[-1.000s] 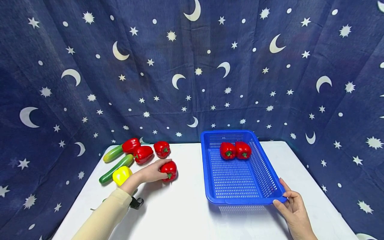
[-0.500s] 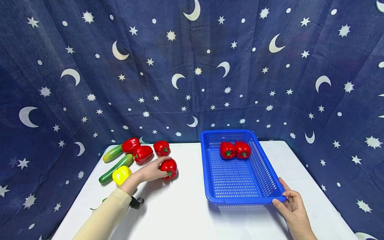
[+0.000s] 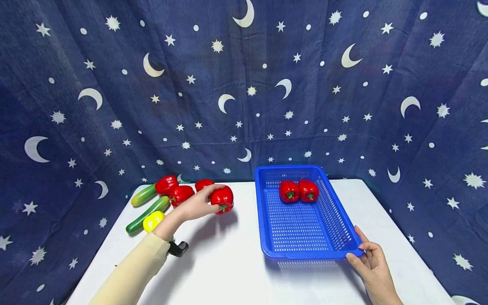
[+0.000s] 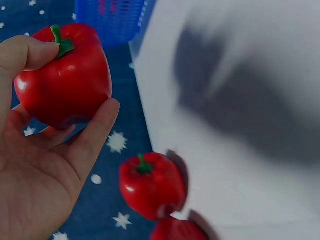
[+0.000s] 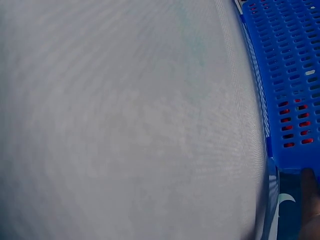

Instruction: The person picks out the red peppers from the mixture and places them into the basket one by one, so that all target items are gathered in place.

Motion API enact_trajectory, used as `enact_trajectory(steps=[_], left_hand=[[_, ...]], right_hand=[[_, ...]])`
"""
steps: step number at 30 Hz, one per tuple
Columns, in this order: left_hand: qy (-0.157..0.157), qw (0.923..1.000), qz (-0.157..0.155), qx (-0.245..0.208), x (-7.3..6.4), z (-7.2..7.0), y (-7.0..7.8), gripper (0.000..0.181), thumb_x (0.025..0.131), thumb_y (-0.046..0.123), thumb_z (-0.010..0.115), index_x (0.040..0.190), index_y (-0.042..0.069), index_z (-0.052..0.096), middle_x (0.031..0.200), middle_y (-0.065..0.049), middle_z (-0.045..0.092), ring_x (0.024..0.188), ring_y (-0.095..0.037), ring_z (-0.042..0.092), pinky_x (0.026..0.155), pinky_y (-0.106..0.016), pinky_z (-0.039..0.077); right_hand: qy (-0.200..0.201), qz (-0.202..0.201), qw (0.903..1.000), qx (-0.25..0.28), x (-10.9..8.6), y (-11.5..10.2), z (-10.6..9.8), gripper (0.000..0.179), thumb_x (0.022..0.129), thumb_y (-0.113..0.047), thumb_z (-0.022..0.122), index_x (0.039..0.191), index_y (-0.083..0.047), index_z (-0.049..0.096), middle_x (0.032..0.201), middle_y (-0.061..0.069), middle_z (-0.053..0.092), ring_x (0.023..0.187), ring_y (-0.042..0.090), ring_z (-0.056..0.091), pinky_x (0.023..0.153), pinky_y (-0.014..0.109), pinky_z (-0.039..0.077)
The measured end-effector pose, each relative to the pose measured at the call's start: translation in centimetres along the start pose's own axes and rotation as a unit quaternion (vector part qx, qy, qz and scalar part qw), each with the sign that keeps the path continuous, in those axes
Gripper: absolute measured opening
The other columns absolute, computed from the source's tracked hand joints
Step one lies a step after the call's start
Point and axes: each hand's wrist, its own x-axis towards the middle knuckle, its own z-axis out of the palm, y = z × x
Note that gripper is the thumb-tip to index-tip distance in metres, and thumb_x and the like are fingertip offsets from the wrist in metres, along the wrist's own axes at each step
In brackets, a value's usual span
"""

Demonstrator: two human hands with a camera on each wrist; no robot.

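Note:
My left hand (image 3: 199, 204) grips a red bell pepper (image 3: 223, 198) above the table, its shadow falling on the cloth below. In the left wrist view the thumb lies by the green stem of the held pepper (image 4: 65, 80) and the fingers support its other side. My right hand (image 3: 372, 266) pinches the near right corner of a blue plastic basket (image 3: 305, 255), thumb on the rim. Two red bell peppers (image 3: 289, 191) sit side by side at the far end inside the basket. The right wrist view shows the basket's perforated side (image 5: 287, 65) and part of a finger.
Left on the white table (image 3: 228, 271) lie more red bell peppers (image 3: 182, 195), a yellow bell pepper (image 3: 153, 221), a green cucumber (image 3: 148, 215) and a yellow-green one (image 3: 143, 195). A starry blue curtain (image 3: 244, 84) hangs behind.
My left hand has lifted the red bell pepper off the table and carried it slightly away from me and to the right. The right hand and basket have stayed put.

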Motion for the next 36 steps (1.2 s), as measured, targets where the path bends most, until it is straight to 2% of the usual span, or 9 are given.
enact_trajectory(steps=[4,9,19,27,31,36], left_hand=[[0.0,0.9994,0.026,-0.022,0.6,0.0,1.3,0.068,0.085,0.011,0.071,0.149,0.016,0.048,0.139,-0.005,0.054,0.118,-0.025,0.057,0.099,-0.045,0.051],[0.001,0.9981,0.041,-0.046,1.4,0.3,2.8,0.067,0.086,0.01,0.071,0.149,0.018,0.048,0.141,-0.004,0.052,0.118,-0.024,0.057,0.096,-0.042,0.052],[-0.008,0.9948,0.092,-0.043,3.4,1.7,5.9,0.067,0.087,0.007,0.069,0.15,0.014,0.048,0.148,-0.006,0.048,0.123,-0.025,0.056,0.102,-0.042,0.049],[-0.022,0.9929,0.112,-0.032,5.0,2.7,8.1,0.068,0.086,0.009,0.069,0.151,0.015,0.048,0.152,-0.005,0.045,0.127,-0.023,0.052,0.103,-0.04,0.049],[-0.025,0.9919,0.124,-0.013,5.8,3.4,9.0,0.068,0.086,0.012,0.07,0.151,0.015,0.049,0.153,-0.004,0.045,0.13,-0.022,0.051,0.105,-0.04,0.048],[-0.042,0.99,0.134,0.004,6.5,4.2,10.1,0.067,0.088,0.014,0.069,0.151,0.015,0.048,0.154,-0.005,0.044,0.132,-0.021,0.048,0.107,-0.042,0.047]], right_hand=[[0.002,-0.002,1.0,0.003,-0.1,0.0,0.0,0.035,0.099,0.011,0.058,0.122,-0.009,0.039,0.167,0.002,0.027,0.131,-0.002,0.047,0.099,0.016,0.046],[0.003,-0.014,0.9999,0.009,-0.2,0.1,-0.1,0.035,0.098,0.014,0.057,0.12,-0.008,0.041,0.165,0.0,0.031,0.132,0.001,0.048,0.099,0.016,0.047],[0.003,-0.021,0.9997,0.009,-0.1,0.4,-0.3,0.035,0.097,0.015,0.056,0.12,-0.008,0.041,0.165,0.001,0.031,0.132,0.001,0.048,0.1,0.018,0.047],[0.006,-0.013,0.9999,-0.006,-0.1,0.3,-0.2,0.036,0.098,0.012,0.058,0.12,-0.01,0.04,0.167,0.004,0.028,0.133,0.0,0.047,0.101,0.017,0.045],[0.005,-0.01,0.9999,-0.009,-0.1,0.2,-0.2,0.036,0.098,0.011,0.058,0.12,-0.01,0.039,0.167,0.005,0.027,0.133,-0.001,0.046,0.101,0.016,0.045],[-0.006,-0.014,0.9998,-0.012,0.0,0.2,-0.2,0.035,0.098,0.011,0.058,0.121,-0.007,0.038,0.168,0.005,0.025,0.134,-0.002,0.044,0.102,0.016,0.044]])
